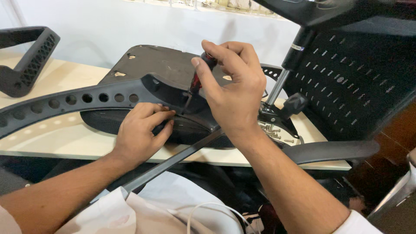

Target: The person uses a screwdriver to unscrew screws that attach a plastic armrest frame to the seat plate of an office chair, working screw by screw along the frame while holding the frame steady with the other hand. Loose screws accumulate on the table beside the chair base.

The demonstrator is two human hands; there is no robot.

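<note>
Right hand (234, 93) wrapped round screwdriver (197, 80), left hand (141, 132) pinching armrest (78, 102) on upturned seat (160, 65); tip likely slipping off if tilted.

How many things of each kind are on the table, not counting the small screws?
Seat: 1
Armrests: 2 (one at the seat, one loose at far left)
Screwdriver, held by the right hand: 1
Total: 4

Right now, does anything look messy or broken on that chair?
A few things. Loose screws lie scattered on the table beside the chair's lever. The upturned seat base has pale scuffed patches, like torn stickers. The right hand holds a screwdriver there; the left hand steadies the armrest.
</note>
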